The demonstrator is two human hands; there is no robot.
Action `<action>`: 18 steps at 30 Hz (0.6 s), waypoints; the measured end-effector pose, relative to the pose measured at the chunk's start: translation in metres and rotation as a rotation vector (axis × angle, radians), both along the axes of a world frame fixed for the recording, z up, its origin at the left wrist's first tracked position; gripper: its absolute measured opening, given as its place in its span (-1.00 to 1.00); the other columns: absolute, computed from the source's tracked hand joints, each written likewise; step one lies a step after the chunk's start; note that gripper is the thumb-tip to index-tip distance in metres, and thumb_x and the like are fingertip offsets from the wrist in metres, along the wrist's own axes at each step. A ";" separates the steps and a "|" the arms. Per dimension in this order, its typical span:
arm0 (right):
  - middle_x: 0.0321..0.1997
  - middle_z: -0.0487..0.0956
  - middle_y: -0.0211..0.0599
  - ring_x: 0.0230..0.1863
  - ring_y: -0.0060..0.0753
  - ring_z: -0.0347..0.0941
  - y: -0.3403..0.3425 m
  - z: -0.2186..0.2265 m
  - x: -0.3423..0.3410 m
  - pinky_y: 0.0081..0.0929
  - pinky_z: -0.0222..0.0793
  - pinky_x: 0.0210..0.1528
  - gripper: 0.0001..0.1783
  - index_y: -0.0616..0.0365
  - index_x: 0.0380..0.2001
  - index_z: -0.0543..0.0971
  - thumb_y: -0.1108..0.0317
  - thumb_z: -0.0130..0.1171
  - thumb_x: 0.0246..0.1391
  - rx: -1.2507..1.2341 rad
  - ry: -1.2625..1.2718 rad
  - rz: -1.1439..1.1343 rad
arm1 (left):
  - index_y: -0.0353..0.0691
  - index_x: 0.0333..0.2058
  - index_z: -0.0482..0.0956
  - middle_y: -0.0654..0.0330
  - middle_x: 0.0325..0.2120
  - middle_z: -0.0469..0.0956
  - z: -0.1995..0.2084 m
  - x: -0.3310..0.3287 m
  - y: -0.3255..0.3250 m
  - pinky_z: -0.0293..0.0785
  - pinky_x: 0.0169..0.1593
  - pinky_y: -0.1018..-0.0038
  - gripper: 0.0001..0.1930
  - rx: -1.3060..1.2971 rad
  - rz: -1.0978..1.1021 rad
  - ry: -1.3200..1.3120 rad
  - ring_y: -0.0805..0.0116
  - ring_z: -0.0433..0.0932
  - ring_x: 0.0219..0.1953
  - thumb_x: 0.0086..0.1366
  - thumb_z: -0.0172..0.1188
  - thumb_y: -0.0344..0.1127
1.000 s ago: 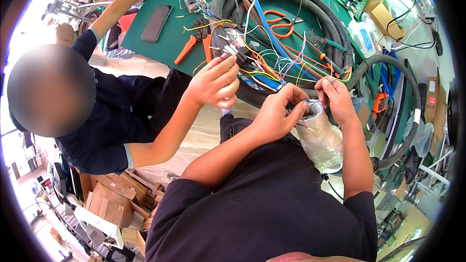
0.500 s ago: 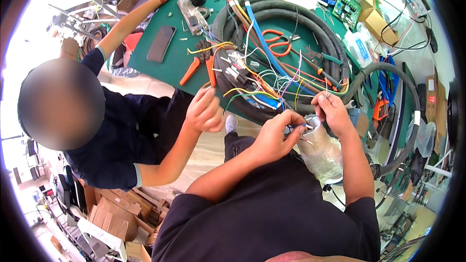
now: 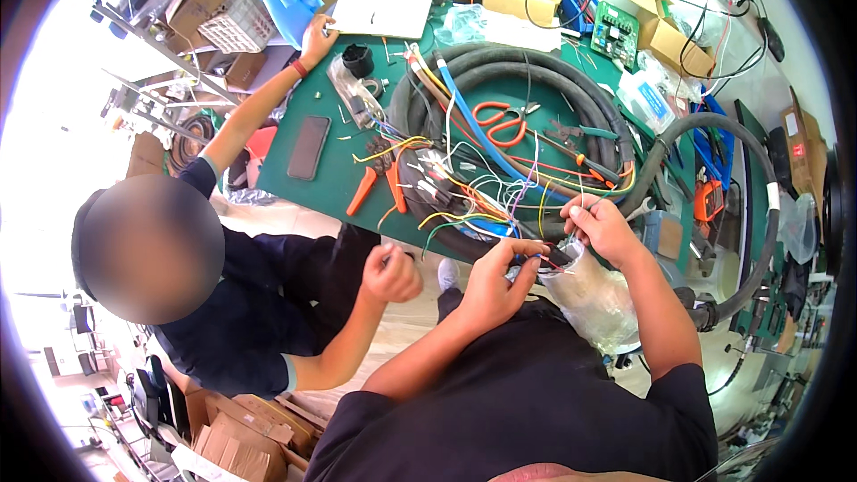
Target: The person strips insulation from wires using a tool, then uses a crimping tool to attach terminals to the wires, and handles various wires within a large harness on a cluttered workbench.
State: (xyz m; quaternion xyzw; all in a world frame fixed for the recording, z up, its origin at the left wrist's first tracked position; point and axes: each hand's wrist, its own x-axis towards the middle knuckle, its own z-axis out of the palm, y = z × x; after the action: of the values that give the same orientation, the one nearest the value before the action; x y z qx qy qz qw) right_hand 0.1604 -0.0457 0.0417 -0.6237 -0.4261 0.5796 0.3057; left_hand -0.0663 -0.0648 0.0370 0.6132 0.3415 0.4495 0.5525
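Note:
My left hand [image 3: 497, 284] is closed in a pinch on thin wires [image 3: 555, 262], some of them red, in front of the table's near edge. Thumb and fingertips of my right hand [image 3: 603, 230] press together on a slim pale wire [image 3: 582, 189]. Between and below both hands is a tube wrapped in clear plastic [image 3: 596, 303], its open end toward the wires. Just beyond lies a bundle of loose coloured wires [image 3: 482, 196], which fans out of a thick black cable [image 3: 571, 67] coiled on the green table [image 3: 268, 170].
Orange-handled crimping pliers [image 3: 382, 180], orange-handled scissors [image 3: 505, 123] and a phone [image 3: 308, 148] lie on the table. A co-worker's hand [image 3: 393, 273] is near my left arm; their other hand [image 3: 317, 40] is by a notebook [image 3: 384, 7]. A cable loop [image 3: 759, 170] arches at right.
My view has tilted, so the table and co-worker sit lower in the picture. Both my hands keep their pinches, and the wires by my left fingers have turned slightly.

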 end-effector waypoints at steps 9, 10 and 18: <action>-0.44 0.51 -0.45 -0.52 -0.75 0.30 0.000 0.001 -0.002 -0.75 0.27 -0.47 -0.85 0.16 -0.26 0.50 0.35 -0.02 0.22 0.003 -0.016 -0.038 | -0.36 -0.20 0.45 0.12 -0.26 0.60 0.003 -0.004 0.003 0.44 -0.08 0.50 -0.87 -0.032 -0.087 0.099 0.45 0.55 -0.19 0.27 0.08 -0.55; -0.44 0.51 -0.45 -0.52 -0.74 0.30 0.001 0.002 -0.002 -0.75 0.27 -0.47 -0.85 0.16 -0.26 0.50 0.36 -0.02 0.22 0.002 -0.020 -0.033 | -0.36 -0.20 0.45 0.12 -0.26 0.60 0.002 -0.004 0.003 0.44 -0.09 0.50 -0.87 -0.037 -0.092 0.112 0.45 0.55 -0.19 0.27 0.08 -0.55; -0.45 0.52 -0.46 -0.52 -0.73 0.31 0.000 -0.001 0.000 -0.71 0.27 -0.49 -0.85 0.19 -0.27 0.51 0.36 0.01 0.20 0.003 -0.042 -0.018 | -0.37 -0.21 0.46 0.11 -0.26 0.60 0.004 -0.004 0.002 0.45 -0.08 0.50 -0.87 -0.013 -0.073 0.089 0.40 0.56 -0.17 0.25 0.10 -0.55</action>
State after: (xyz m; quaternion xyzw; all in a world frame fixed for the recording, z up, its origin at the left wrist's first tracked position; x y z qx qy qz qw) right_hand 0.1600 -0.0452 0.0412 -0.6392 -0.4278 0.5629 0.3026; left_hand -0.0701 -0.0631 0.0414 0.6412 0.3460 0.3989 0.5568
